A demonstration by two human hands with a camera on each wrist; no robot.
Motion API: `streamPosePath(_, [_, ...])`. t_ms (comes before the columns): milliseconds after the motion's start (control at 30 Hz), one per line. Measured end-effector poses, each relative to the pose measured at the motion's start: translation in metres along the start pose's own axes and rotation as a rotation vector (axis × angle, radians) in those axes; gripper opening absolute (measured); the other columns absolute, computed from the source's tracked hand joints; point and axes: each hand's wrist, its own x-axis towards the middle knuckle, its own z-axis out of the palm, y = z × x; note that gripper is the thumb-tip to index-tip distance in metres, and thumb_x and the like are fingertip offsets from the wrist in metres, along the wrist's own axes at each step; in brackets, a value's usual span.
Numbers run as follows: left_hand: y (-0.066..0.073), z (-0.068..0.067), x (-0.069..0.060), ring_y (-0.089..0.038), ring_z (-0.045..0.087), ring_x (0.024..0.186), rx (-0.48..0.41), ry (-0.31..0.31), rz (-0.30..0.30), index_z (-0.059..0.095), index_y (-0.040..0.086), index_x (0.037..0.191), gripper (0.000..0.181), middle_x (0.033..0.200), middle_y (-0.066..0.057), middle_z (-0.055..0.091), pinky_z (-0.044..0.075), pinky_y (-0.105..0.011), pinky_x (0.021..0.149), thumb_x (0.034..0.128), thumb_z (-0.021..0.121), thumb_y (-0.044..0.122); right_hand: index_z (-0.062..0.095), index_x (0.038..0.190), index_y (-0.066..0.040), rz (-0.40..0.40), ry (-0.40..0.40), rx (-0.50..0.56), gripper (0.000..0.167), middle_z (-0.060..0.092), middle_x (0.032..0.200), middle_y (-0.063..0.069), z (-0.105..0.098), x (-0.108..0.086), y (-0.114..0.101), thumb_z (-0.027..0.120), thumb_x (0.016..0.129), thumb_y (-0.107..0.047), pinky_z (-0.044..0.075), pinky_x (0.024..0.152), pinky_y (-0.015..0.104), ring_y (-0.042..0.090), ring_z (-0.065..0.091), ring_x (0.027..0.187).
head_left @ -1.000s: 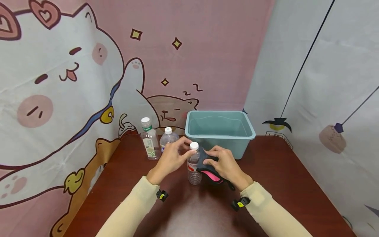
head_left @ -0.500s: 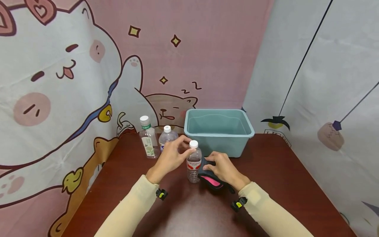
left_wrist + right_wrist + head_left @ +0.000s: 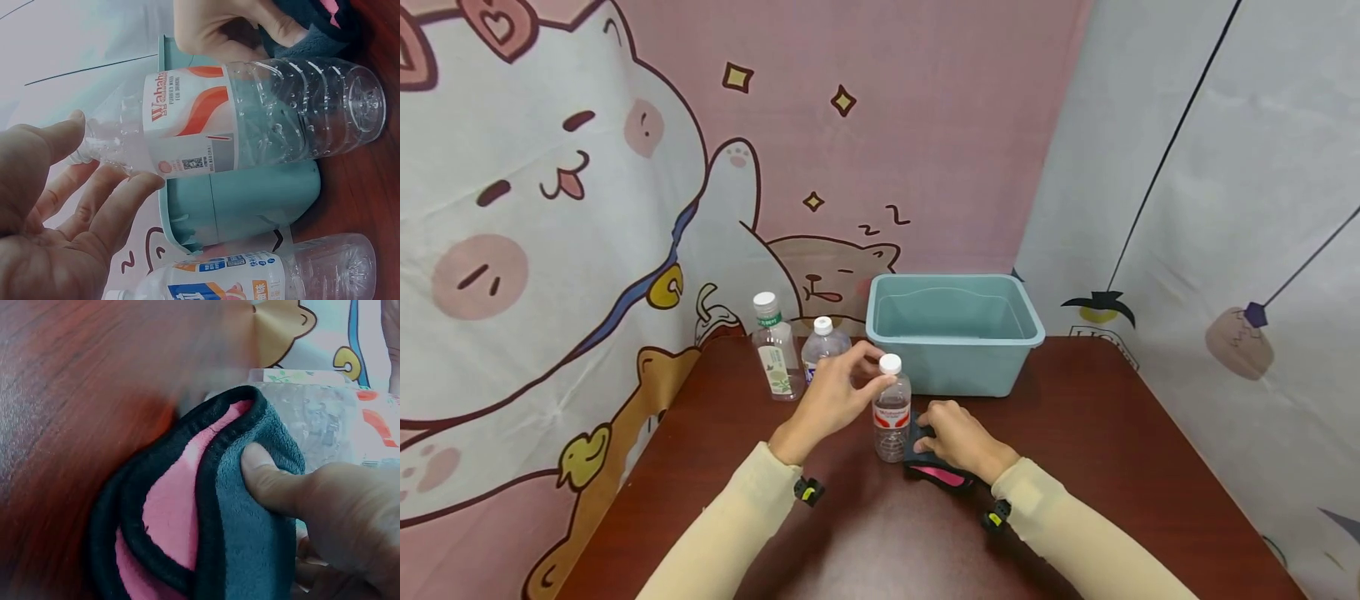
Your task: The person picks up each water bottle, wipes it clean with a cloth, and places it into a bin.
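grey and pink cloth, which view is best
The right wrist view: the cloth is large there, pink side and black edging clear. The head view shows it small, partly behind the right hand; the left wrist view catches only part, cut by the top edge.

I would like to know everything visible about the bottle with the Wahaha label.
The bottle is clear and plastic-looking, with a white cap, a white and red label reading "Wahaha", and a ribbed lower body showing droplets. It stands upright on the table, held at the neck by the left grip. A cloth is close beside it; contact there is unclear.
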Motion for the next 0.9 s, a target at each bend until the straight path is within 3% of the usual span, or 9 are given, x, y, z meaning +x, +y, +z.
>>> streamPosePath(200, [-0.001, 0.0, 0.0, -0.025, 0.088, 0.098, 0.002, 0.004, 0.007, 0.075, 0.013, 0.131, 0.032, 0.109, -0.009, 0.091, 0.067, -0.05, 0.081, 0.105, 0.091, 0.023, 0.088, 0.115, 0.003, -0.035, 0.005, 0.005, 0.035, 0.088, 0.114, 0.019, 0.001, 0.002, 0.001, 0.103, 0.091, -0.017, 0.069, 0.076, 0.038, 0.024, 0.085, 0.094])
streamPosePath(367, [-0.002, 0.002, 0.0, -0.024, 0.088, 0.098, 0.009, 0.006, 0.003, 0.076, 0.013, 0.131, 0.032, 0.109, -0.008, 0.091, 0.067, -0.05, 0.08, 0.1046, 0.091, 0.023, 0.088, 0.117, 0.004, -0.032, 0.016, 0.062, 0.034, 0.088, 0.116, 0.02, -0.001, 0.001, 0.002, 0.101, 0.093, -0.016, 0.071, 0.084, 0.041, 0.026, 0.085, 0.102])
streamPosePath(633, [-0.001, 0.001, 0.001, -0.021, 0.087, 0.097, 0.026, -0.002, 0.001, 0.076, 0.015, 0.131, 0.032, 0.108, -0.006, 0.09, 0.063, -0.034, 0.081, 0.1043, 0.092, 0.023, 0.09, 0.115, 0.0, -0.065, 0.108, 0.083, 0.029, 0.086, 0.105, 0.011, -0.01, 0.0, 0.004, 0.099, 0.093, -0.016, 0.069, 0.086, 0.042, 0.027, 0.083, 0.099])
streamPosePath(900, [-0.003, 0.002, 0.001, -0.023, 0.088, 0.1, 0.023, -0.002, -0.001, 0.075, 0.015, 0.131, 0.032, 0.11, -0.007, 0.091, 0.065, -0.037, 0.082, 0.1047, 0.091, 0.024, 0.089, 0.126, -0.003, -0.046, 0.151, 0.149, 0.034, 0.085, 0.11, 0.005, -0.027, -0.002, -0.005, 0.097, 0.097, -0.017, 0.065, 0.085, 0.035, 0.018, 0.078, 0.1])
